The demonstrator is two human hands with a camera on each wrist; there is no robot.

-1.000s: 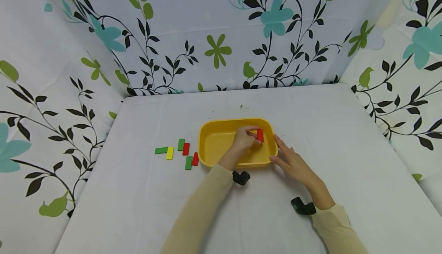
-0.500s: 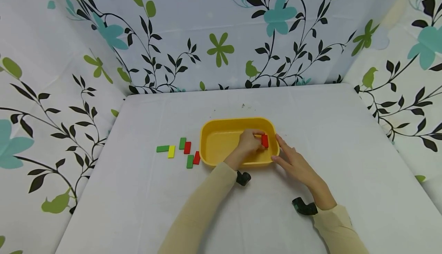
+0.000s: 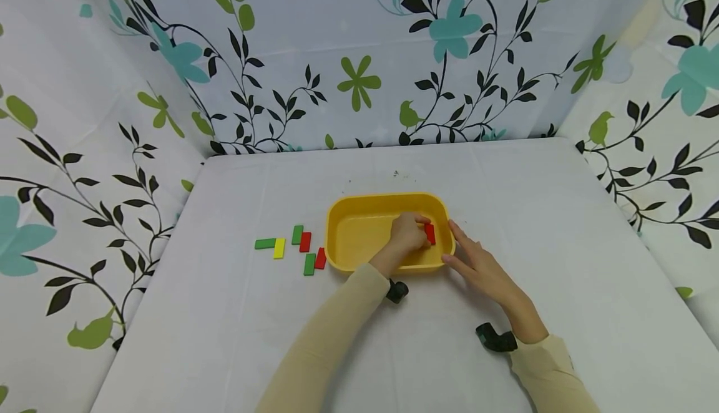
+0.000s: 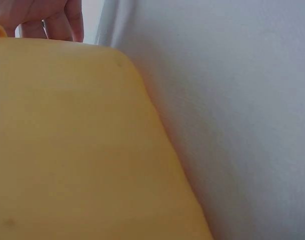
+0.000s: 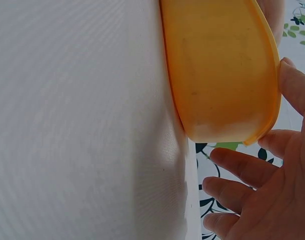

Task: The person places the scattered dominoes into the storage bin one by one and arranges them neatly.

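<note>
A yellow tray (image 3: pixel 351 262) stands on the white table. My left hand (image 3: pixel 405 232) reaches inside its right half and pinches a red block (image 3: pixel 430 234) near the right end. Outside that end is my right hand (image 3: pixel 477 266), thumb and index finger touching the rim, fingers spread and mostly straight. The right wrist view shows this right hand (image 5: pixel 272 175) with its other fingers free of the tray (image 5: pixel 222 70). In the left wrist view the tray's outer wall (image 4: pixel 82 140) fills much of the picture and hides the block; part of a hand (image 4: pixel 50 22) shows above it.
Left of the tray lie flat blocks in touching pairs: a green block (image 3: pixel 265 244) with a yellow block (image 3: pixel 279 248), a green block (image 3: pixel 298 234) with a red block (image 3: pixel 305 242), and a green block (image 3: pixel 309 264) with a red block (image 3: pixel 320 258). Patterned cloth surrounds the table.
My left hand has moved slightly right and nearer to me inside the tray with the red block, now closer to the right end. My right hand stays at the rim.
</note>
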